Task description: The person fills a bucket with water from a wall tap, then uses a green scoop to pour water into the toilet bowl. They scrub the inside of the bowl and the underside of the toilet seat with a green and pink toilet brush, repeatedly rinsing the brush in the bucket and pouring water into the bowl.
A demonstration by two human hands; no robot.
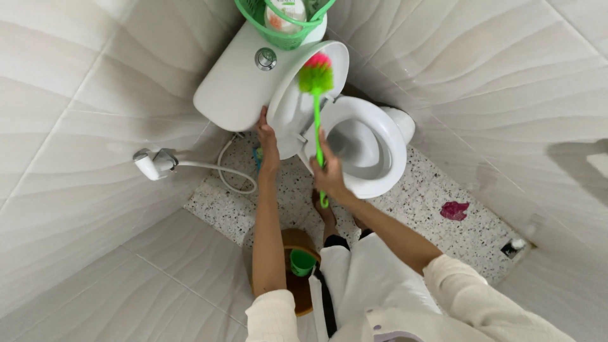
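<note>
Scrubbing is under way at the toilet [380, 149], and by the look of things the work sits somewhere in its middle: the raised lid [291, 107] is the part being brushed at this moment, while the open bowl [358, 142] below it looks white and free of visible marks, though the view cannot settle whether it has been scrubbed or awaits its turn. The tank [231, 82] behind stands shut, with a round flush button on top, and nothing shows it being cleaned. The person's left hand [268, 136] rests against the edge of the raised lid, fingers pressed together along its rim, seemingly steadying it. The right hand [329, 174] is wrapped closed around the green handle of the toilet brush [316, 95], whose pink and green bristle head lies against the inner face of the lid near its top. As for containers, the bowl holds no visible dirt, and its water cannot be judged from here. A green basket [278, 35] sits on the tank's far end and holds a white bottle [285, 16]. A wooden stool [297, 272] by the person's legs carries a small green cup [302, 261], its contents not visible. A spray hose [155, 163] hangs on the tiled wall, and a pink scrap [454, 209] lies on the speckled floor [430, 221].
</note>
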